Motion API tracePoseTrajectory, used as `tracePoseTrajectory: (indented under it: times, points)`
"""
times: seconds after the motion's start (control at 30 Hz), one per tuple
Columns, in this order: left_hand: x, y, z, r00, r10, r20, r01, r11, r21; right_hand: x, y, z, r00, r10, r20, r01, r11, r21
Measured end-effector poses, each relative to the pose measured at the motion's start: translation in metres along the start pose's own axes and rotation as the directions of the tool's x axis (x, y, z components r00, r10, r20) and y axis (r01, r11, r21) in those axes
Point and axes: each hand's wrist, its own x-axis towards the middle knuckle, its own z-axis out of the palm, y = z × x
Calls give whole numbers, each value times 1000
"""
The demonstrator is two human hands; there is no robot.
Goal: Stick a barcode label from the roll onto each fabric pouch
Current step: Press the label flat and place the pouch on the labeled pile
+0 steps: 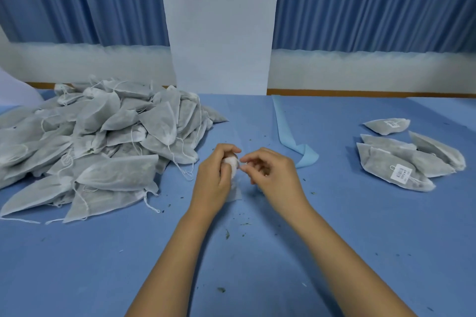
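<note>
My left hand (215,180) grips a small white label roll (231,165) over the middle of the blue table. A translucent strip of backing paper (235,192) hangs from the roll below that hand. My right hand (268,175) is right beside the roll, its thumb and fingertips pinching at the roll's edge; the label itself is too blurred to make out. A big heap of grey fabric pouches (103,141) with white drawstrings lies at the left. A small group of pouches (409,159) lies at the right, and a white barcode label (400,174) shows on the nearest one.
A light blue strip of backing (286,134) trails across the table behind my hands. Dark crumbs (226,234) are scattered over the blue table cover (360,226). A white pillar (219,26) and blue curtains (373,2) stand behind the far edge.
</note>
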Motion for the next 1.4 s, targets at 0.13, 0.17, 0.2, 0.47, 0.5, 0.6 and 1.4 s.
tracePoseTrajectory:
  times: [0.13,0.17,0.2,0.47,0.5,0.6,1.4]
  points:
    - [1,-10,-15,995,12,95,-20,996,92,-2,17,-10,957,-285,48,287,914,-286]
    - [1,-10,-18,994,32,107,-43,993,110,-3,21,-10,947,-317,52,317,892,-323]
    - [1,-10,-21,993,43,113,-57,992,117,-3,24,-10,941,-337,32,328,883,-336]
    - [1,-3,-19,981,-17,193,0,996,90,-4,36,-18,945,-298,-134,244,917,-315]
    - [0,-3,-19,981,-28,194,11,996,89,-5,37,-20,951,-281,-131,234,928,-290]
    - [-4,-4,-21,982,-60,180,43,995,94,-6,39,-24,961,-260,-94,231,943,-238]
    - [-4,0,-28,988,-153,7,150,978,143,-4,46,-40,970,-138,-202,101,978,-181]
